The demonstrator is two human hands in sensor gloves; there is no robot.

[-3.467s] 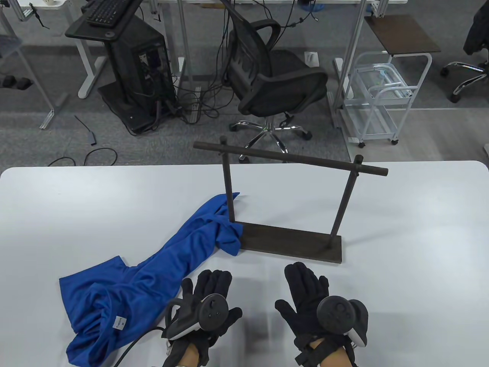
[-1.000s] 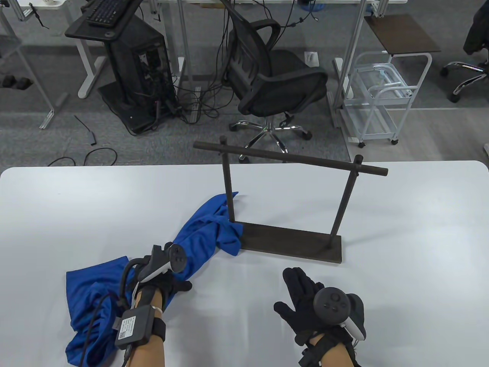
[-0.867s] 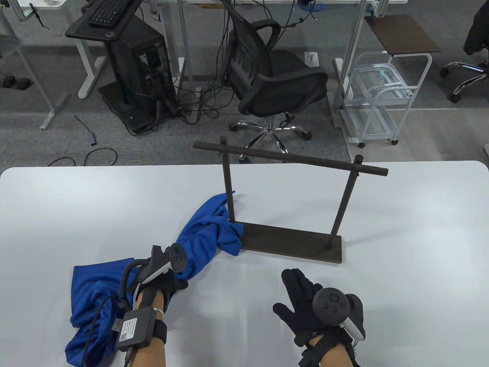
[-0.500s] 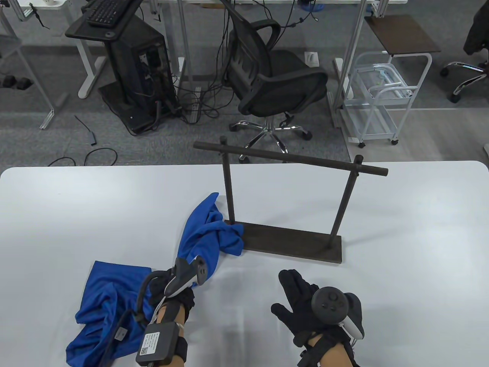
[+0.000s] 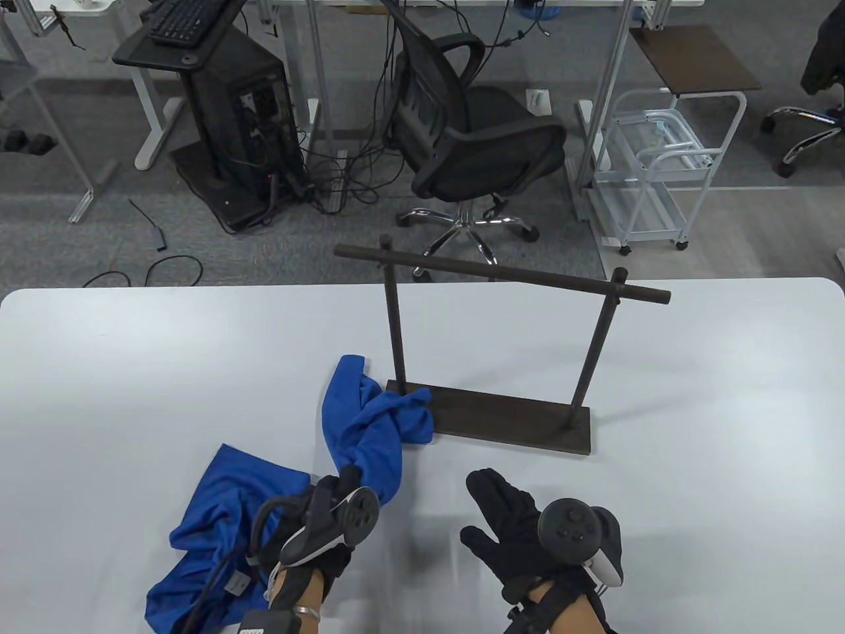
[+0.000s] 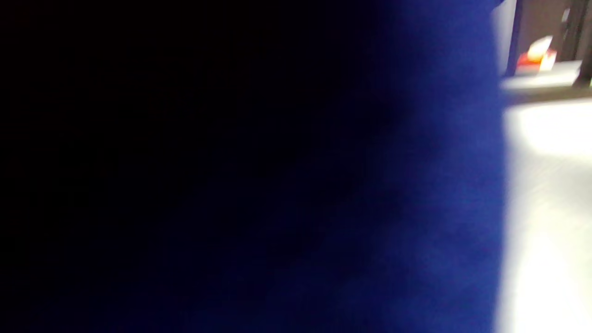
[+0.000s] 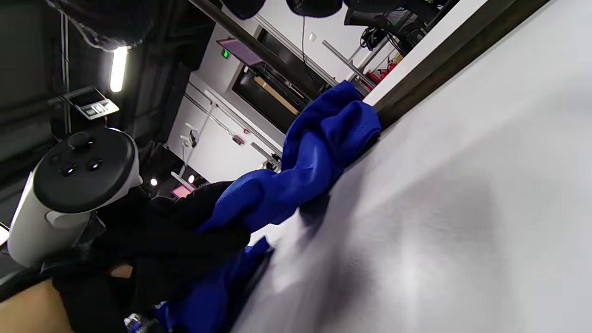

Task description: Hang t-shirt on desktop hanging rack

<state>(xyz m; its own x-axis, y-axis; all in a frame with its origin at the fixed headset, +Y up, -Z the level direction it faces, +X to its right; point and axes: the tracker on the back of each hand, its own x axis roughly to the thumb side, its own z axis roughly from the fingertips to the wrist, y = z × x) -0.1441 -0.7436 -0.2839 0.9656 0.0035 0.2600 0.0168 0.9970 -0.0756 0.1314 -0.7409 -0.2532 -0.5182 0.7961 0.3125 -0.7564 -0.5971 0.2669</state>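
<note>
Two gloved hands sit low on the worktop (image 5: 132, 370) — the left hand (image 5: 323, 528) grips the blue t-shirt (image 5: 370, 436) mid-length. The right hand (image 5: 521, 541) lies flat, fingers spread, holding nothing, near the hanging rack (image 5: 502, 284).

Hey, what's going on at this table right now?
A person in sensor gloves is working on hanging a blue t-shirt on a dark wooden rack. The left hand grips the bunched middle of the shirt, lifting it off the white table, while one end lies against the rack's base. The right hand is open, fingers spread, holding nothing. Nothing hangs on the bar yet.
</note>
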